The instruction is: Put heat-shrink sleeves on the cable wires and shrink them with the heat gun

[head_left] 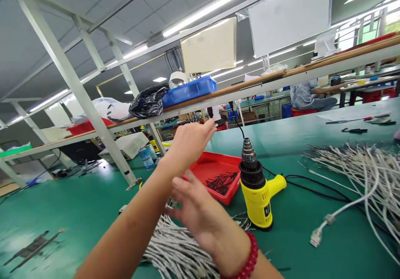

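My left hand [190, 141] reaches forward and up over the green table [78, 204], fingers loosely stretched, holding nothing I can see. My right hand [196, 212], with a red bead bracelet at the wrist, hovers open above a bundle of white cables [175, 250] near the front edge. Just right of it a yellow heat gun [258, 191] stands upright, nozzle up. Behind both hands sits a red tray [218, 166] with small dark pieces in it.
A large heap of white cables [359, 166] lies at the right, one connector end [317, 237] trailing forward. The heat gun's black cord [306, 187] runs right. A white frame post [103, 133] carries a shelf with a blue bin [189, 90]. A person [308, 95] sits far back.
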`<state>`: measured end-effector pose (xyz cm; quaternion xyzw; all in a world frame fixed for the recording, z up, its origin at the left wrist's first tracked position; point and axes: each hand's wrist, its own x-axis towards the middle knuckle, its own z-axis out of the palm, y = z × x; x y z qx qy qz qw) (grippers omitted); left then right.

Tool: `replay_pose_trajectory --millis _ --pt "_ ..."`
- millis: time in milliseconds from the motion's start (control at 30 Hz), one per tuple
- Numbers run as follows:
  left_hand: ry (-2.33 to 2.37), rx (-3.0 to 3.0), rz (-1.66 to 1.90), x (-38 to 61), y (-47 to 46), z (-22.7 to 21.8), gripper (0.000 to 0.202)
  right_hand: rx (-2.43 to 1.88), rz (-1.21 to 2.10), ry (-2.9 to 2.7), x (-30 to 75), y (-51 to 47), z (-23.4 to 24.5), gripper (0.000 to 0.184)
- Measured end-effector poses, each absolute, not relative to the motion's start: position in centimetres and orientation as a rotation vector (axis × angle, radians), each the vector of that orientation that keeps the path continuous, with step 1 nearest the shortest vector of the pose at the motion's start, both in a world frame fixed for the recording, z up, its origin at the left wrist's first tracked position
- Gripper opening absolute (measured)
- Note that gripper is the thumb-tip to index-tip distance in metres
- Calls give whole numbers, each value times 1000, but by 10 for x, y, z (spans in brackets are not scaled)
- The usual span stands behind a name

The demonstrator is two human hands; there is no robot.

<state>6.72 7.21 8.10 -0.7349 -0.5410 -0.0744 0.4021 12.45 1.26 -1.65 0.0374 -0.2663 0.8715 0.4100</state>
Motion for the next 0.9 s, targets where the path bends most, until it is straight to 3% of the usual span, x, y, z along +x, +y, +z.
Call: replay_pose_trajectory --millis 167,567,900 --pt "-1353 -1994 -100 100 80 63 33 -12 2199 -595 130 20 -10 65" --pt "-1363 -1945 -163 109 78 60 21 -146 2160 -566 141 20 -9 50" --pt "-1432 -1850 -127 113 72 49 24 -203 2182 -452 141 13 -9 42"
